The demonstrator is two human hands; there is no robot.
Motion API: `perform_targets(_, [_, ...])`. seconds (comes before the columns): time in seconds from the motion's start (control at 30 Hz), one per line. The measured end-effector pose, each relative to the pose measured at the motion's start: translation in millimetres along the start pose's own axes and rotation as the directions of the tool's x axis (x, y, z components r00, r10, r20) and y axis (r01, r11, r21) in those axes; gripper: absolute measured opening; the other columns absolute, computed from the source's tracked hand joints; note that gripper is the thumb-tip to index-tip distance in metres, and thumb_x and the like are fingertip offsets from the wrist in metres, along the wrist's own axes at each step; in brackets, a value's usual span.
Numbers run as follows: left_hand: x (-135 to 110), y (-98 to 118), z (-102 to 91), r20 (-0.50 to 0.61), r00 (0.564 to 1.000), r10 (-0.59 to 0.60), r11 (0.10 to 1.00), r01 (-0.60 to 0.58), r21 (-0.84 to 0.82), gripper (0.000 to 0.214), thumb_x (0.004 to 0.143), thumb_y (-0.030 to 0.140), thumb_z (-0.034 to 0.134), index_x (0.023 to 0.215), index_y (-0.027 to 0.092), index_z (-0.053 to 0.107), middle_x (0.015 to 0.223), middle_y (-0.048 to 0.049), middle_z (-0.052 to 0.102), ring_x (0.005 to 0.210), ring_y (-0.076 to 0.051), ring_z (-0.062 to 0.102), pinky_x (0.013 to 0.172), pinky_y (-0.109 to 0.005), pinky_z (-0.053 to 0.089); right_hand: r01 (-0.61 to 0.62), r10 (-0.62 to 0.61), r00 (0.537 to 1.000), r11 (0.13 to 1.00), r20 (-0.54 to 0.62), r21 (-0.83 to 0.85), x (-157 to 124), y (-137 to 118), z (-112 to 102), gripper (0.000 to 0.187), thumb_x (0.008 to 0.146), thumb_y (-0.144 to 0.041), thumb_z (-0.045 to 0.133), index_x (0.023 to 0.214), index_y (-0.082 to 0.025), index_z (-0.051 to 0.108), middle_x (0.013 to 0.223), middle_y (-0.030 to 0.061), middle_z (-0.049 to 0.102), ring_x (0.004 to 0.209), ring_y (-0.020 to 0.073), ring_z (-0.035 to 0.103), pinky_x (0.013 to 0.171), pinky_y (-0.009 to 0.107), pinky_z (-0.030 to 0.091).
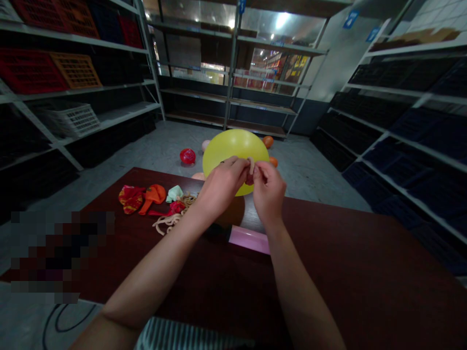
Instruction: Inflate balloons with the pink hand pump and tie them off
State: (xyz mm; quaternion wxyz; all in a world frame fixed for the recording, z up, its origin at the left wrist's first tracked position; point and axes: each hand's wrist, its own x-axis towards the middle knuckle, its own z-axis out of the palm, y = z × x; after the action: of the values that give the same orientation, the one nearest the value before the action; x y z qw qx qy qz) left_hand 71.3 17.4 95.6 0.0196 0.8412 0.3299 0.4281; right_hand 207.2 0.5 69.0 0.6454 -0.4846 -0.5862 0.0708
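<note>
An inflated yellow balloon (233, 143) is behind my hands, just above the far edge of the dark table. My left hand (226, 182) is closed in a pinch at the balloon's near side, where its neck is hidden by the fingers. A beige string (251, 166) loops up between the two hands. My right hand (269, 189) is closed, thumb and finger pinched on the string close to the left fingertips. Below the hands a pink tube-shaped balloon pump (250, 239) lies on the table, partly covered by my right forearm.
On the table (350, 253) to the left lie a patterned red balloon (131, 198), an orange balloon (155, 195), a pale green balloon (174, 193) and tangled beige strings (168, 225). Inflated balloons, one red (187, 156), rest on the floor. Shelves (229, 97) with crates surround the table.
</note>
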Motion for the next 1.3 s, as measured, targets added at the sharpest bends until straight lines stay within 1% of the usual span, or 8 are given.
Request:
perform_targets(0.13, [-0.1, 2.6, 1.7, 0.003, 0.999, -0.047, 0.992, 0.046, 0.115, 0.013, 0.104, 0.016, 0.048, 0.102, 0.014, 0.060, 0.098, -0.0110, 0.065, 0.082, -0.021, 0.064, 0.073, -0.033, 0.051, 0.127, -0.130, 0.991, 0.973, -0.006, -0.191, -0.4, 3.6, -2.6, 0.016, 0.096, -0.030, 0.051, 0.095, -0.025, 0.066, 0.088, 0.0024, 0.073, 0.076, 0.0149, 0.067, 0.073, 0.029, 0.053])
perform_targets(0.27, [-0.3, 0.8, 7.4, -0.012, 0.996, -0.085, 0.994, 0.085, 0.071, 0.010, 0.105, 0.017, 0.046, 0.103, 0.014, 0.056, 0.100, -0.0122, 0.065, 0.083, -0.021, 0.064, 0.072, -0.034, 0.051, 0.214, -0.212, 0.976, 0.936, 0.038, -0.280, 0.0, 9.4, -6.1, 0.018, 0.098, -0.028, 0.049, 0.097, -0.024, 0.066, 0.091, 0.0043, 0.074, 0.080, 0.0165, 0.068, 0.077, 0.032, 0.052])
perform_targets(0.47, [-0.5, -1.8, 6.8, -0.045, 0.992, -0.122, 0.992, 0.121, -0.038, 0.006, 0.104, 0.020, 0.048, 0.101, 0.016, 0.053, 0.099, -0.0119, 0.066, 0.086, -0.021, 0.064, 0.074, -0.034, 0.051, 0.223, -0.213, 0.975, 0.925, 0.066, -0.306, -0.4, 10.1, -7.0, 0.018, 0.099, -0.028, 0.049, 0.100, -0.025, 0.067, 0.094, 0.0044, 0.074, 0.085, 0.0174, 0.068, 0.082, 0.034, 0.052])
perform_targets(0.7, [1.5, -10.9, 6.8, -0.004, 0.991, -0.134, 0.966, 0.130, -0.222, 0.005, 0.100, 0.015, 0.051, 0.097, 0.018, 0.053, 0.096, -0.0077, 0.067, 0.085, -0.019, 0.064, 0.077, -0.032, 0.049, 0.265, -0.243, 0.964, 0.917, 0.110, -0.297, -0.6, 11.0, -7.8, 0.021, 0.101, -0.031, 0.046, 0.099, -0.025, 0.066, 0.092, 0.0038, 0.074, 0.083, 0.0175, 0.068, 0.081, 0.033, 0.051])
perform_targets(0.93, [3.6, -16.0, 6.0, 0.035, 0.979, -0.203, 0.905, 0.201, -0.374, 0.006, 0.098, 0.016, 0.050, 0.094, 0.018, 0.053, 0.088, -0.0056, 0.067, 0.077, -0.015, 0.062, 0.068, -0.028, 0.046, 0.313, -0.266, 0.947, 0.890, 0.181, -0.330, -0.9, 9.9, -9.2, 0.023, 0.102, -0.029, 0.043, 0.100, -0.025, 0.066, 0.091, 0.0029, 0.073, 0.084, 0.0171, 0.067, 0.079, 0.032, 0.050])
perform_targets(1.03, [3.3, -15.1, 3.9, 0.079, 0.974, -0.211, 0.888, 0.225, -0.402, 0.008, 0.099, 0.019, 0.049, 0.093, 0.017, 0.053, 0.084, -0.0044, 0.065, 0.074, -0.015, 0.061, 0.064, -0.027, 0.045, 0.324, -0.277, 0.943, 0.889, 0.182, -0.325, -0.3, 10.7, -10.0, 0.023, 0.102, -0.027, 0.045, 0.101, -0.025, 0.067, 0.092, 0.0036, 0.074, 0.085, 0.0174, 0.068, 0.080, 0.032, 0.050])
perform_targets(1.2, [4.1, -21.0, -4.6, 0.204, 0.965, -0.166, 0.904, 0.232, -0.359, 0.019, 0.098, 0.024, 0.047, 0.081, 0.018, 0.054, 0.075, -0.0018, 0.060, 0.071, -0.015, 0.057, 0.061, -0.026, 0.043, 0.325, -0.269, 0.940, 0.893, 0.209, -0.313, -1.9, 8.6, -9.4, 0.023, 0.101, -0.029, 0.048, 0.101, -0.026, 0.071, 0.091, 0.0037, 0.076, 0.085, 0.0184, 0.070, 0.081, 0.033, 0.052])
perform_targets(1.3, [5.0, -25.4, -8.0, 0.230, 0.956, -0.180, 0.879, 0.261, -0.400, 0.024, 0.098, 0.026, 0.045, 0.079, 0.018, 0.056, 0.074, -0.0019, 0.058, 0.070, -0.015, 0.054, 0.059, -0.025, 0.042, 0.325, -0.279, 0.943, 0.891, 0.181, -0.318, -5.2, 4.4, -6.6, 0.024, 0.101, -0.031, 0.049, 0.100, -0.027, 0.072, 0.092, 0.0034, 0.078, 0.083, 0.0183, 0.071, 0.079, 0.033, 0.054])
